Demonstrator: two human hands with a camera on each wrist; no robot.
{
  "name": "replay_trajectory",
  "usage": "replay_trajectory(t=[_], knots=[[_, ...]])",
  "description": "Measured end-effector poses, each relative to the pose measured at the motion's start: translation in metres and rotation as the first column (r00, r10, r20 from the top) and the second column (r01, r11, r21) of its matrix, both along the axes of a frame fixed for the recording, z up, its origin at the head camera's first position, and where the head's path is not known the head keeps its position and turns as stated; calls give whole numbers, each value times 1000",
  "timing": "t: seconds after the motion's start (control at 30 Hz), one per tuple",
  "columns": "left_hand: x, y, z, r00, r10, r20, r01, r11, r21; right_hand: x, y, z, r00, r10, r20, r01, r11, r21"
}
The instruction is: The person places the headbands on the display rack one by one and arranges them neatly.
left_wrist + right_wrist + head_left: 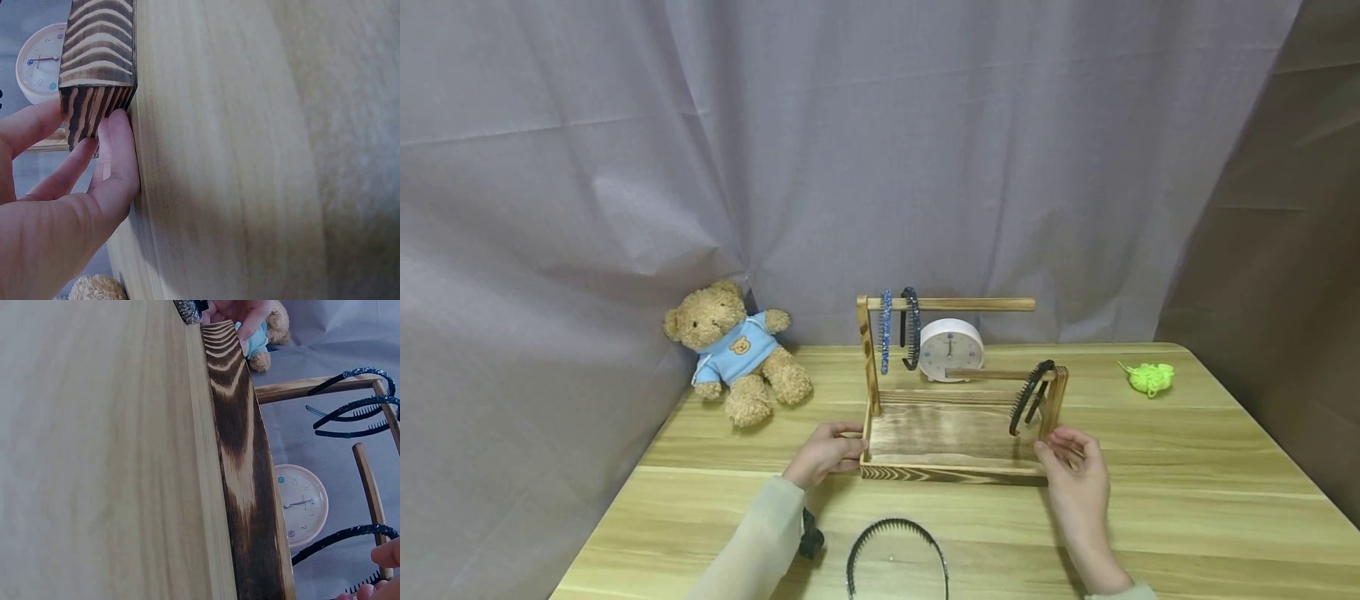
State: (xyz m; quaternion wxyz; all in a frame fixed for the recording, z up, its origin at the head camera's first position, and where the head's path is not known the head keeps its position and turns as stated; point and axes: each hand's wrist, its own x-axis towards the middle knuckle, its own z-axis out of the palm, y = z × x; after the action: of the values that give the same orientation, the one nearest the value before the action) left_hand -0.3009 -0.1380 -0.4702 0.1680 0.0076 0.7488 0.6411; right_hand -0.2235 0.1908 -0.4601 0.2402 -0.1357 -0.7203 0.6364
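Both hands hold the wooden rack (pixel 955 473), one at each end: the left hand (pixel 827 454) pinches its left wall, thumb at the rim and fingers against the outer face, slightly spread, and the right hand (pixel 1078 479) grips the right end, thumb and bent fingers by the foot of the post. The rack stands at the middle of the table (pixel 1187 500), with one tray and two bars, the upper bar (pixel 985 304) on the left post and the lower bar (pixel 988 375) on the right. Four headbands show: one blue headband (pixel 886 333) and one dark headband (pixel 914 325) on the upper bar, one black headband (pixel 1024 400) on the lower, and one toothed headband (pixel 895 524) on the table near. One clock (pixel 951 348) sits far behind the rack, one teddy bear (pixel 737 358) far left, one green bundle (pixel 1150 378) far right. Both forearms reach in from near, left and right, angled inward
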Motion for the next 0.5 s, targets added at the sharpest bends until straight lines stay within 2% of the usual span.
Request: replay_trajectory(t=[0.33,0.5], knots=[[-2,1,-1,1000,1,3,-1,1000,9,5,-2,3,1000,-3,9,2,1000,17],[-2,0,-1,1000,-2,4,2,1000,4,8,-4,2,999,24,49,-25,999,24]])
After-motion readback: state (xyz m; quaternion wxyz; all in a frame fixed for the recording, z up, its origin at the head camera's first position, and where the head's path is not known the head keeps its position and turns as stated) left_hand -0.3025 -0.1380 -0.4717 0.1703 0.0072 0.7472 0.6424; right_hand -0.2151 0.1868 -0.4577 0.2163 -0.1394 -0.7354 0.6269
